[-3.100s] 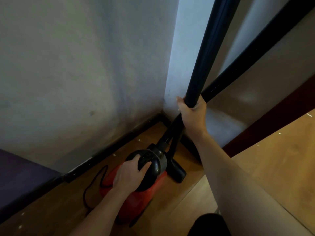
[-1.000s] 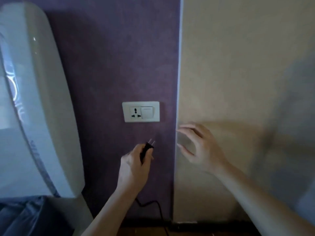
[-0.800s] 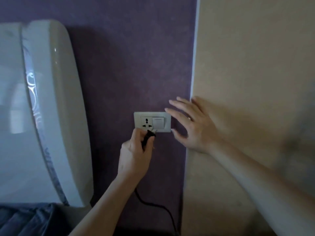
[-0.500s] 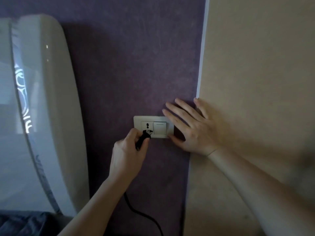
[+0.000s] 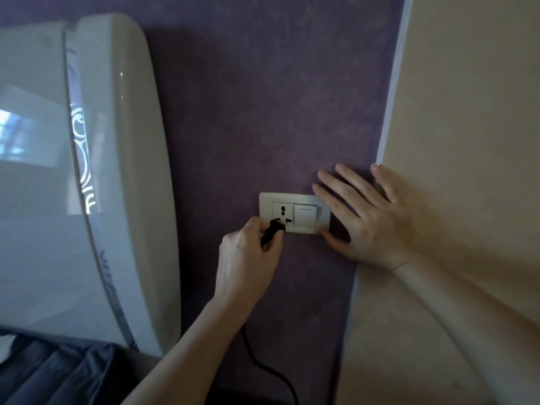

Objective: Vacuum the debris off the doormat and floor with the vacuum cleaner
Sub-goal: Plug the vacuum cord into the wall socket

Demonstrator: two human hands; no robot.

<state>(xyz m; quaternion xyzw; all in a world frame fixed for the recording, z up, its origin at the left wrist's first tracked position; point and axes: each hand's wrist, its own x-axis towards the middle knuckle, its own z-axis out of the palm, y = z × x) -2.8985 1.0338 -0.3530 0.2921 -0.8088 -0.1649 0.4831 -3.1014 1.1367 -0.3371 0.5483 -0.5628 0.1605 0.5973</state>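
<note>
**Inspector:** Report the left hand (image 5: 248, 258).

**Technician:** Fingers clenched on the small black plastic power plug (image 5: 273, 230), with thumb and index finger pinching its body. The plug's front end projects beyond the fingertips and meets the lower openings of the socket in the white rectangular plastic wall plate (image 5: 292, 197). Whether the pins are fully seated cannot be determined.

**Inspector:** Cord routing?

**Technician:** The thin black cord (image 5: 263, 366) emerges beside the left wrist, below the clenched fingers. It curves down across the matte purple wall (image 5: 263, 112) to the lower edge of view.

**Inspector:** Right hand (image 5: 371, 223)?

**Technician:** Released. Fingers (image 5: 344, 200) are straight and spread, palm flat against the wall, grasping nothing. The index finger lies over the plate's upper right corner. The thumb tip sits at its lower right corner. The white rocker switch (image 5: 305, 214) is just left of those fingers. The little finger reaches the corner edge where the purple surface meets the smooth beige wall (image 5: 467, 112).

**Inspector:** Surroundings?

**Technician:** Well left of the left-hand knuckles stands a large glossy white curved panel (image 5: 117, 171) with a swirl-patterned strip. Crumpled dark grey fabric (image 5: 58, 375) lies beneath it, left of the left forearm.
</note>
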